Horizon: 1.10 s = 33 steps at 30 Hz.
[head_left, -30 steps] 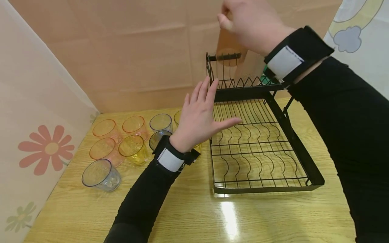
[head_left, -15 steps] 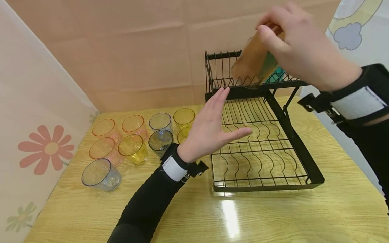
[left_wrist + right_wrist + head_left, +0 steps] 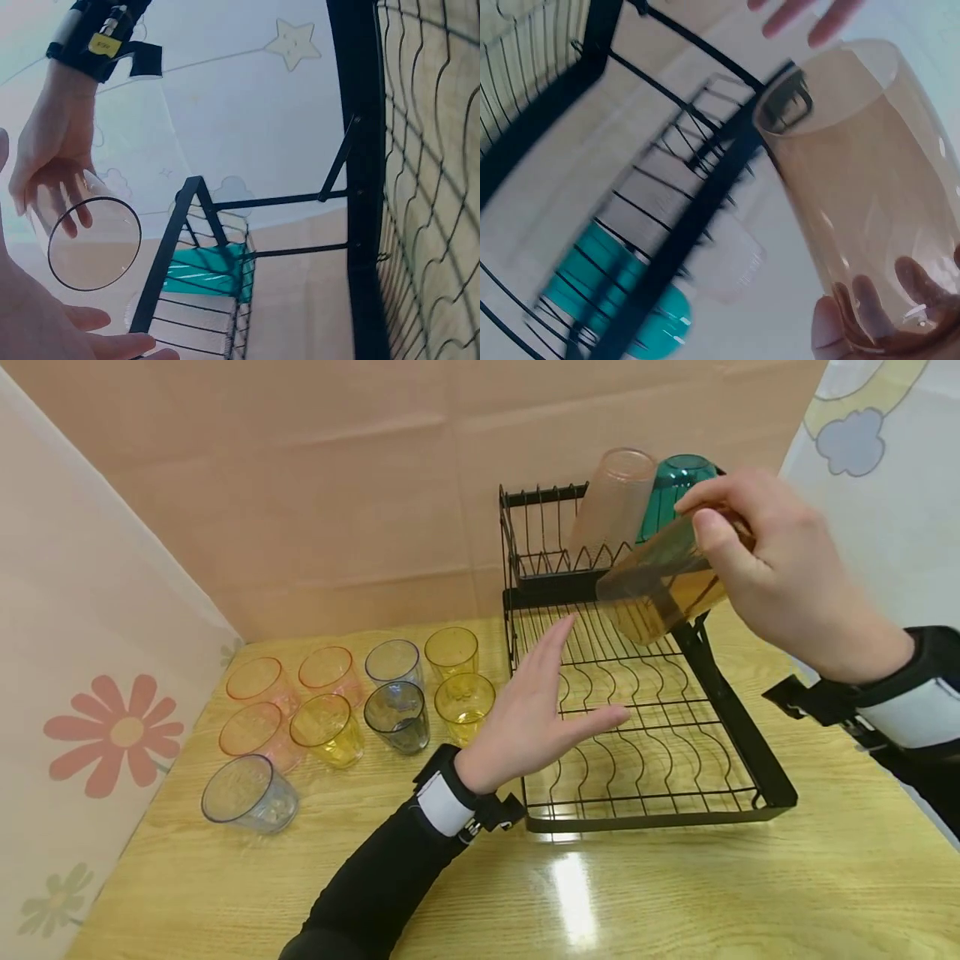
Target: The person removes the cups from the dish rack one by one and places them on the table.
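Note:
My right hand (image 3: 787,577) grips a tall amber drinking glass (image 3: 652,589) near its base. The glass is tilted, its mouth pointing down and left, in front of the upper tier of a black dish rack (image 3: 746,739). In the right wrist view, fingers show through the wall of the amber glass (image 3: 870,187). My left hand (image 3: 525,718) is held over the rack's left side, fingers straight and thumb spread, holding nothing. On the upper tier, a clear pinkish glass (image 3: 615,497) and a teal glass (image 3: 667,493) stand upside down side by side.
On the table left of the rack stand several short tumblers: red-rimmed (image 3: 251,731), yellow (image 3: 326,731), a dark grey one (image 3: 397,718) and a blue-rimmed one (image 3: 251,793). The rack's lower tier has wavy wires. A peach cloth (image 3: 337,510) hangs behind.
My right hand has brought the amber glass from above the upper tier down and to the right, tilting it. The left hand has shifted slightly right and down, fingers still straight.

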### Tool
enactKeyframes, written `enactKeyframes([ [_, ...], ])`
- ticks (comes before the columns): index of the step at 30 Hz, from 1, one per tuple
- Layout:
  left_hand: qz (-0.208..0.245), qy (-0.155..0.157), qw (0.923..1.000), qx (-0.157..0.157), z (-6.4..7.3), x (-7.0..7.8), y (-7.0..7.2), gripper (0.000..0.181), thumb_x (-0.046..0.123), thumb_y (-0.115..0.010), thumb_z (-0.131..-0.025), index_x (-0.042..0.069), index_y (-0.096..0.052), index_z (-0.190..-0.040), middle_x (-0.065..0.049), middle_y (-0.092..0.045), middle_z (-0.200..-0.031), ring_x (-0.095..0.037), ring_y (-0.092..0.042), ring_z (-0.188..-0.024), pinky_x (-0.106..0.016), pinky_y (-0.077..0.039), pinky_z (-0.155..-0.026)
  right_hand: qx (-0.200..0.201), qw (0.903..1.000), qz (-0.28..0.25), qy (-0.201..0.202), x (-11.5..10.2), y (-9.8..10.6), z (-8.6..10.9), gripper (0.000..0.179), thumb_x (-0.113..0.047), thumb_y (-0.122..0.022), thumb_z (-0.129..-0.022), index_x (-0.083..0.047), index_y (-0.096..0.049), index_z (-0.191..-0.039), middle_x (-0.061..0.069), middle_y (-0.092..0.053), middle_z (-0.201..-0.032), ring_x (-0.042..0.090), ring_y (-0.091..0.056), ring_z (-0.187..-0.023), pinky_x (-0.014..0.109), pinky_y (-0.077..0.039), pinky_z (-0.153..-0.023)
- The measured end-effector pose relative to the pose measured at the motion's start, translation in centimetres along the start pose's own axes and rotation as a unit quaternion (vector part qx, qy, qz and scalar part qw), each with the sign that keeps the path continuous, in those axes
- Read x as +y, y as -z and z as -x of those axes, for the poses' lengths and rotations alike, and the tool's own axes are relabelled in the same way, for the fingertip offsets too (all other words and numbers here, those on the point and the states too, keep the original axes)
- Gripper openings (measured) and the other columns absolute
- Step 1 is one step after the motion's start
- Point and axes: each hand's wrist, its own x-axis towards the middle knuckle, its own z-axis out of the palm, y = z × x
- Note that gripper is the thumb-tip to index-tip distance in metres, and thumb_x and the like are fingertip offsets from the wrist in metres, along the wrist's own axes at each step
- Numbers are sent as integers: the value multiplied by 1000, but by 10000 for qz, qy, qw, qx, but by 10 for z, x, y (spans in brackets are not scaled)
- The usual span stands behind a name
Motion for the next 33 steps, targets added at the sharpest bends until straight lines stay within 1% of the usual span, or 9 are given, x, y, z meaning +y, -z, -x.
enactKeyframes([
  [4,404,263,9988,-56,8,-2,-4,91,72,-45,-76,37,9,-142,11,-1,-149,-6,-5,-133,-39,-18,-103,39,9991,-402,-132,7,-12,18,29,-16,-39,-92,-5,-56,-112,1,-43,-87,12,-34,-79,27,-23,-68],
  [8,704,443,9965,-22,16,-4,-6,89,69,-47,-78,39,7,-141,13,-1,-149,-9,-8,-133,-44,-20,-102,-71,9940,-928,-569,13,-31,37,30,-19,-37,-94,-9,-55,-115,-2,-47,-100,14,-38,-84,27,-28,-69],
  [12,1081,685,9918,13,22,-8,-7,87,68,-48,-79,40,6,-141,11,-3,-149,-13,-12,-134,-48,-22,-100,-125,9782,-1707,-1175,18,-49,54,31,-23,-34,-97,-7,-52,-117,1,-48,-106,16,-44,-87,25,-35,-69],
  [16,1937,1053,9753,110,26,-11,-8,83,65,-48,-81,39,1,-143,8,-10,-149,-13,-17,-133,-48,-23,-100,-43,9563,-2410,-1654,19,-65,64,34,-26,-30,-99,-5,-50,-116,6,-51,-105,18,-50,-88,24,-42,-66],
  [18,2520,1198,9600,250,26,-12,-9,82,64,-48,-81,36,-2,-143,7,-13,-149,-14,-19,-132,-46,-22,-101,-57,9450,-2682,-1873,18,-73,67,35,-29,-28,-99,-6,-48,-117,8,-52,-105,18,-52,-90,25,-43,-67],
  [20,3085,1339,9408,426,25,-11,-10,81,65,-47,-81,35,-5,-144,6,-14,-148,-16,-20,-132,-45,-22,-100,-68,9283,-3075,-2090,16,-79,70,36,-32,-28,-99,-7,-47,-117,9,-51,-106,20,-52,-91,27,-45,-66],
  [25,4186,1639,8880,963,22,-8,-14,83,70,-44,-79,30,-10,-144,1,-16,-147,-16,-22,-131,-44,-23,-100,39,8957,-3795,-2317,7,-95,74,38,-36,-29,-99,-6,-44,-117,12,-48,-109,22,-49,-98,28,-46,-65],
  [28,4644,1772,8578,1306,19,-5,-17,79,68,-43,-80,29,-14,-143,-1,-20,-146,-17,-24,-129,-47,-23,-99,104,8879,-3944,-2365,0,-103,76,40,-37,-28,-99,-5,-42,-119,11,-47,-112,22,-47,-99,31,-45,-68],
  [33,5054,2122,8150,1880,11,2,-19,72,66,-44,-82,26,-25,-138,3,-29,-138,-21,-31,-123,-49,-28,-93,182,8862,-3966,-2389,-13,-116,77,40,-37,-27,-99,-5,-38,-121,14,-44,-113,25,-43,-102,37,-40,-74],
])
